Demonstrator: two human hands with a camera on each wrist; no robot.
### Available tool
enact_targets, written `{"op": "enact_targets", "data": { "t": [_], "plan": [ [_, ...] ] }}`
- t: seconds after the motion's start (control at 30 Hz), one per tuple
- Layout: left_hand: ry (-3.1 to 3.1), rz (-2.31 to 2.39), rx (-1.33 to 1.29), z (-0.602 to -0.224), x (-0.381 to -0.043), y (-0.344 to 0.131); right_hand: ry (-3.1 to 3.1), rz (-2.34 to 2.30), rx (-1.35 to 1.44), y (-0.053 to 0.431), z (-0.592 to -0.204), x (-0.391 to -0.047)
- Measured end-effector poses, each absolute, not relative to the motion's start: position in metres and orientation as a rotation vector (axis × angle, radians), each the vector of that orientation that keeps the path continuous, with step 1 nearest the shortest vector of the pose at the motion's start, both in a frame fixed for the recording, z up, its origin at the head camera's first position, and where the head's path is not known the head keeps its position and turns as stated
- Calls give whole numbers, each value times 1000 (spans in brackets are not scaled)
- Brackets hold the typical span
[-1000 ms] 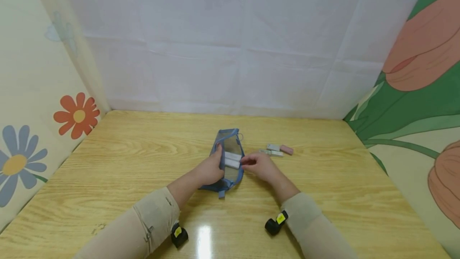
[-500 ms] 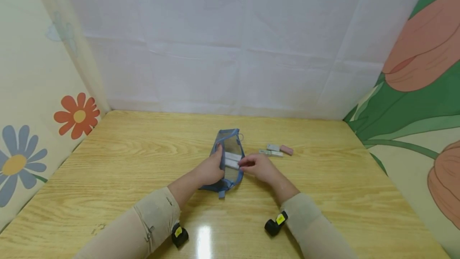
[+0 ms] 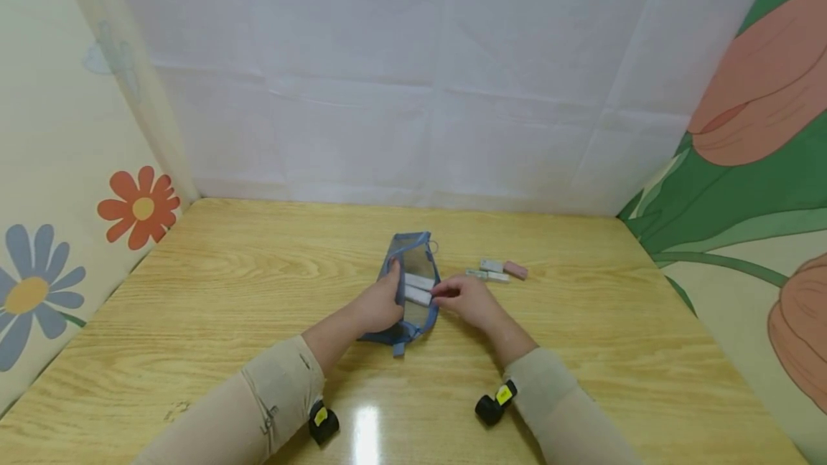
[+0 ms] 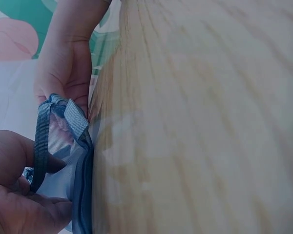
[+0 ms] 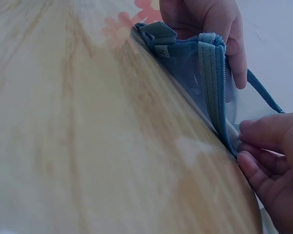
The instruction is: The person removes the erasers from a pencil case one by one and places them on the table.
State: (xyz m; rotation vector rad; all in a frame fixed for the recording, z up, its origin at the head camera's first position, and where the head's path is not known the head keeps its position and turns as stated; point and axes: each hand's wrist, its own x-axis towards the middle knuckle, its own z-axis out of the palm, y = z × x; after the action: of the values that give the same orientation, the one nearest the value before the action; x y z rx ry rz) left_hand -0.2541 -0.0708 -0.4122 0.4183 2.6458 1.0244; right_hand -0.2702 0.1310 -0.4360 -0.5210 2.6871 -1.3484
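Observation:
A blue zip pouch (image 3: 431, 316) with mesh sides lies on the table with its mouth spread. My left hand (image 3: 380, 305) grips its left side, the thumb over the rim at the opening. At the opposite rim, my right hand (image 3: 469, 300) pinches the edge between thumb and fingertips, as the right wrist view shows beside the zipper (image 5: 224, 73). Two white bar-shaped blocks (image 3: 417, 296) lie side by side inside the pouch, their right ends close to the right fingertips. In the left wrist view, the pouch's mesh (image 4: 63, 141) stands between both hands.
Right of the pouch, behind the right hand, lie several small pieces: a whitish block (image 3: 491, 264), slimmer pale ones (image 3: 497, 276) and a pink block (image 3: 515, 269). The wood-grain table (image 3: 258, 257) meets a white cloth backdrop (image 3: 362, 92) and painted flower walls at the sides.
My right fingertips have shifted slightly along the pouch's rim, and the nearer white block inside sits at a slightly different angle. My left hand keeps its place.

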Motion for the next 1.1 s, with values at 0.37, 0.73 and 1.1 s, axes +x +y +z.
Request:
{"op": "enact_targets", "data": {
  "t": [0.37,0.73,1.1],
  "plan": [
    [2644,1039,422,-412,-254,-71,2720,-1349,-625,125,-438,-268],
    [2653,1024,445,-412,-254,-71,2908,-1113,-669,117,-437,-265],
    [2643,1008,418,-412,-253,-70,2800,-1292,-588,127,-440,-268]
  ]
}}
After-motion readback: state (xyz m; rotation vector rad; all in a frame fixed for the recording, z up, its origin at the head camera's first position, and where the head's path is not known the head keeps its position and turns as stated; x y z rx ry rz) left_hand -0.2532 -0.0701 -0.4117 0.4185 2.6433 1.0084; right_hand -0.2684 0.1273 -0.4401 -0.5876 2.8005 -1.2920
